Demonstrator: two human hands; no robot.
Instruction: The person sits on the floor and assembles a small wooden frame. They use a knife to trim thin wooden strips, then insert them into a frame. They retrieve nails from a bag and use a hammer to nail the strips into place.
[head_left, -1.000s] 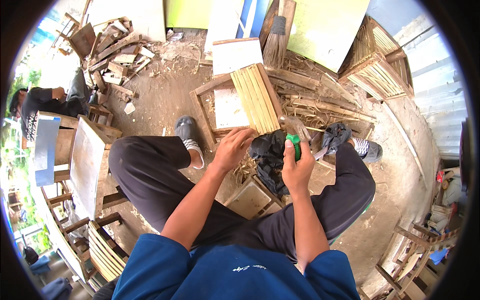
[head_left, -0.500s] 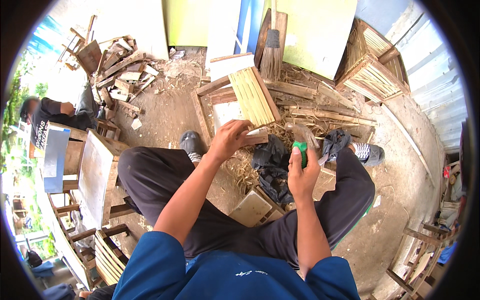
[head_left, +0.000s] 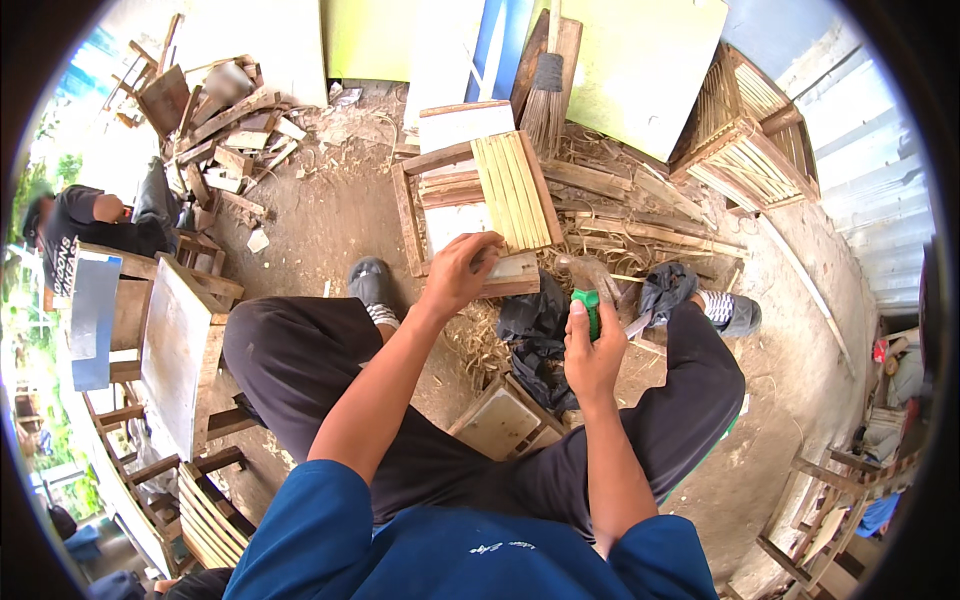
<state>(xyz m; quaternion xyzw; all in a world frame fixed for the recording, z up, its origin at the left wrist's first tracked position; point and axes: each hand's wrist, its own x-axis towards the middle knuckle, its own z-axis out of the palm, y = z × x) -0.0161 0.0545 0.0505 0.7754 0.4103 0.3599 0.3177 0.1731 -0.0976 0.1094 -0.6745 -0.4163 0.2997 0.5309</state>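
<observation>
My left hand (head_left: pixel 460 276) is closed at the near edge of a small wooden frame (head_left: pixel 408 215), its fingers curled by the lower end of the pale bamboo slats (head_left: pixel 508 190). Whatever it may pinch is too small to make out. The slats lie side by side over the right part of the frame; the left part shows an opening. To the right, my right hand (head_left: pixel 595 362) grips a hammer by its green handle (head_left: pixel 586 302). The worn hammer head (head_left: pixel 588 270) points away from me, apart from the frame.
Black plastic bags (head_left: pixel 535 315) and wood shavings lie between my feet. Beyond the frame are loose boards (head_left: pixel 640 230) and a broom (head_left: pixel 546 105). A scrap-wood pile (head_left: pixel 235 140) and a seated person (head_left: pixel 95 230) are at left, a slatted piece (head_left: pixel 750 140) at right.
The view has shifted slightly. My right hand and the hammer have moved a little to the left; my left hand stays at the frame's near edge.
</observation>
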